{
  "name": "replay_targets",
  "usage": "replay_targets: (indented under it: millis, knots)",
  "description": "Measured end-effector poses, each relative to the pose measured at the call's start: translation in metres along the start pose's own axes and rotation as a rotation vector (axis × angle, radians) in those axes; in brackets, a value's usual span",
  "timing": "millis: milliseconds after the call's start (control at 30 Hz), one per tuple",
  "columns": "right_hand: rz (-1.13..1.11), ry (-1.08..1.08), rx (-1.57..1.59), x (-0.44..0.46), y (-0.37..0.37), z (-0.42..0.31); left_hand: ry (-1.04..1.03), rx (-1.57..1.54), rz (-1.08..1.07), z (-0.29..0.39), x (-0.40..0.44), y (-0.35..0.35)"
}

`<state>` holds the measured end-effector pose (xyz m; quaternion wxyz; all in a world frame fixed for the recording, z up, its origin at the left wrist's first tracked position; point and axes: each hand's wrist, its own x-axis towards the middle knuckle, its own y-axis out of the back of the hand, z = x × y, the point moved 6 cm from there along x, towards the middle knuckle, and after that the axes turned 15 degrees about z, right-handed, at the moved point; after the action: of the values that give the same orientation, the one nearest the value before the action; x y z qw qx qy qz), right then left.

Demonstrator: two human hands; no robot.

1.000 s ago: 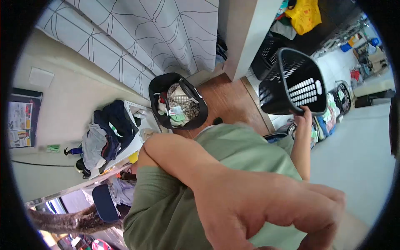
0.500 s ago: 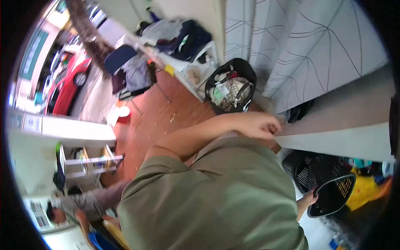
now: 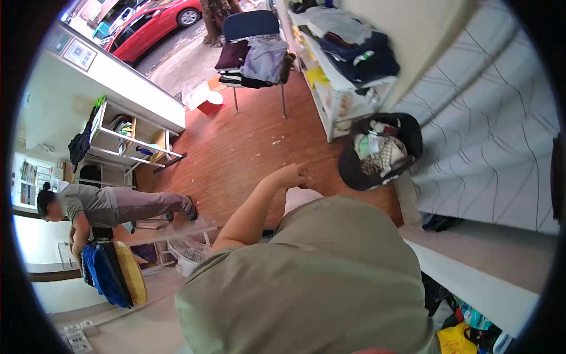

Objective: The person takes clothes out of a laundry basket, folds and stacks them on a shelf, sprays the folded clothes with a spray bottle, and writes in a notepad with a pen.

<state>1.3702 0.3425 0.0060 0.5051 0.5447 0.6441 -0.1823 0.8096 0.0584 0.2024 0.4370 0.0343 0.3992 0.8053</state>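
My left hand (image 3: 289,176) hangs in front of my body above the wooden floor (image 3: 247,156). Its fingers look loosely bent and slightly apart, with nothing visible in them. Just below it shows a pale patch of cloth (image 3: 300,198) at the front of my green shirt (image 3: 318,277). The nearest large thing to this hand is a black basket (image 3: 352,172) of cloth items on the floor to its right. My right hand is out of view.
A chair (image 3: 250,26) bears folded clothes; a white shelf (image 3: 327,112) holds more clothes. A person (image 3: 94,203) at the left stands by hanging blue and yellow garments (image 3: 131,271). A patterned curtain (image 3: 483,135) hangs at the right. Bright items (image 3: 457,339) lie lower right.
My view has turned leftward, bringing the chair and person further in. My left hand has moved left. My right hand, earlier gripping a black perforated basket, has left view along with it.
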Motion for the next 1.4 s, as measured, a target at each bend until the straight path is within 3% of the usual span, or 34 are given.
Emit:
replay_targets:
  millis: [67, 167, 233, 267, 333, 367, 400, 433, 533, 600, 667, 733, 767, 867, 900, 1000, 1067, 1167, 1200, 1267, 1367, 1400]
  knots:
    - [-0.086, 0.058, -0.078, -0.022, -0.072, -0.05, -0.06, 0.059, 0.17, -0.05, 0.03, 0.025]
    - [-0.188, 0.187, -0.12, -0.064, -0.182, -0.14, 0.002, 0.097, 0.302, -0.063, 0.061, 0.103]
    - [-0.229, 0.344, -0.068, -0.097, -0.256, -0.211, 0.119, -0.168, 0.316, -0.066, 0.086, 0.149]
    - [-0.208, 0.544, 0.086, -0.106, -0.297, -0.25, 0.17, -0.296, 0.312, -0.066, 0.104, 0.171]
    - [-0.184, 0.788, -0.109, -0.176, -0.35, -0.341, 0.176, -0.386, 0.389, -0.064, 0.15, 0.21]
    - [-0.148, 0.981, -0.019, -0.222, -0.378, -0.388, 0.187, -0.428, 0.421, -0.064, 0.173, 0.225]
    - [-0.103, 0.875, 0.231, -0.225, -0.403, -0.421, 0.195, -0.484, 0.399, -0.062, 0.202, 0.236]
    - [-0.217, 0.955, 0.202, -0.234, -0.42, -0.46, 0.208, -0.544, 0.382, -0.057, 0.235, 0.244]
    - [-0.105, 1.059, 0.43, -0.281, -0.47, -0.558, 0.313, -0.847, 0.313, -0.023, 0.311, 0.254]
    - [0.088, 1.142, 0.316, -0.264, -0.5, -0.617, 0.402, -1.017, 0.257, 0.007, 0.357, 0.258]
    - [0.483, 1.244, 0.035, -0.245, -0.526, -0.665, 0.508, -1.12, 0.206, 0.026, 0.394, 0.25]
    - [0.651, 1.328, -0.126, -0.237, -0.562, -0.699, 0.527, -1.117, 0.116, 0.048, 0.421, 0.253]
    - [0.81, 1.411, -0.281, -0.234, -0.581, -0.703, 0.588, -1.131, 0.192, 0.053, 0.43, 0.252]
    - [0.89, 1.413, -0.546, -0.242, -0.609, -0.699, 0.509, -0.944, 0.223, 0.047, 0.477, 0.23]
    - [0.908, 1.529, -0.413, -0.226, -0.61, -0.702, 0.476, -0.808, 0.368, 0.043, 0.486, 0.232]
    - [0.905, 1.54, -0.211, -0.231, -0.572, -0.696, 0.142, -0.583, 0.528, 0.045, 0.507, 0.248]
    - [0.952, 1.436, -0.098, -0.257, -0.546, -0.677, 0.077, -0.573, 0.529, 0.041, 0.519, 0.247]
    - [1.313, 1.323, -0.455, -0.267, -0.539, -0.665, -0.015, -0.363, 0.515, 0.043, 0.519, 0.247]
    - [1.253, 1.493, -0.395, -0.286, -0.548, -0.673, -0.046, -0.257, 0.503, 0.046, 0.515, 0.247]
    - [1.108, 1.824, -0.271, -0.336, -0.574, -0.687, -0.034, -0.341, 0.482, 0.05, 0.511, 0.246]
    - [0.964, 1.792, -0.626, -0.317, -0.633, -0.681, -0.009, -0.405, 0.521, 0.047, 0.509, 0.245]
    - [1.021, 1.666, -0.812, -0.292, -0.644, -0.678, -0.099, -0.39, 0.535, 0.043, 0.516, 0.238]
